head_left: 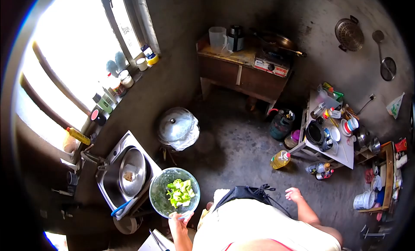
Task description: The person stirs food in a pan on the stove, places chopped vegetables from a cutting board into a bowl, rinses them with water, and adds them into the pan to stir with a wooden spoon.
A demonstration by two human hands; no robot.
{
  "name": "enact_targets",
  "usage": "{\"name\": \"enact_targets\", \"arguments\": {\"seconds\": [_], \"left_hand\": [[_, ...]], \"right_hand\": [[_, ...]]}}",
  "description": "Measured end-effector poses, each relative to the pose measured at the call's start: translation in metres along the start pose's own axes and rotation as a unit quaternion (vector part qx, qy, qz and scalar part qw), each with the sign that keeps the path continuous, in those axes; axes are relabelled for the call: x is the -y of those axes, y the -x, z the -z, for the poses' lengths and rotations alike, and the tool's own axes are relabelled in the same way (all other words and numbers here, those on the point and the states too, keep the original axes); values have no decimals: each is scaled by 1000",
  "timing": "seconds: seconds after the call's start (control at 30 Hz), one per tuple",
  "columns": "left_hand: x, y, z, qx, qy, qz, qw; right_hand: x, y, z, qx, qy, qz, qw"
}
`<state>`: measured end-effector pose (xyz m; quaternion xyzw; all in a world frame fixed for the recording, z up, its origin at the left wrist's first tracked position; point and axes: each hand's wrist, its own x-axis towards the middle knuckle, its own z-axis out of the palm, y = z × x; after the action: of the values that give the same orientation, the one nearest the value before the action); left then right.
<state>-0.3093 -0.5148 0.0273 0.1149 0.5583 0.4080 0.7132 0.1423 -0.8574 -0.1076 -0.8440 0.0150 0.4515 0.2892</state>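
Observation:
My left hand (180, 220) grips the near rim of a clear glass bowl (156, 200). Chopped green vegetable pieces (180, 193) lie in the bottom of the bowl. The bowl is held up beside the right edge of a steel sink (113, 181). Inside the sink sits a round metal pan (137, 164) with a small brownish lump in it. My right hand (294, 194) hangs free to the right of my body, its fingers loosely apart with nothing in them.
A lidded pot (175, 123) stands past the sink. At the back, a wooden counter (220, 71) bears a gas stove (271, 65) with a frying pan (276, 41). An oil bottle (280, 159) is on the floor near a cluttered white table (343, 153). A knife (156, 239) lies at lower left.

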Motion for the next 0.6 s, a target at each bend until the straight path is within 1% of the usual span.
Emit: {"name": "enact_targets", "arguments": {"seconds": [0.13, 0.23, 0.3, 0.33, 0.4, 0.5, 0.57, 0.6], "left_hand": [[-1, -9, 0, 6, 16, -19, 1000], [-3, -10, 0, -24, 20, -7, 999], [-2, -7, 3, 17, 38, -15, 999], [-3, -6, 4, 15, 39, -16, 999], [-7, -2, -1, -10, 34, 1, 999], [-6, 1, 1, -38, 36, -2, 999], [-5, 3, 6, -42, 44, -1, 998], [-4, 3, 9, -43, 50, 0, 998]], "right_hand": [[-1, 4, -5, -14, -25, -12, 1000], [-3, 1, -7, -23, -47, -12, 999], [2, -1, -7, -26, -56, -12, 998], [5, -3, -8, -25, -58, -6, 998], [12, -5, -9, -23, -60, -1, 998], [24, -10, -6, -12, -47, 12, 999], [31, -15, -6, 5, -31, 37, 999], [36, -17, -7, 6, -49, 28, 998]]}}
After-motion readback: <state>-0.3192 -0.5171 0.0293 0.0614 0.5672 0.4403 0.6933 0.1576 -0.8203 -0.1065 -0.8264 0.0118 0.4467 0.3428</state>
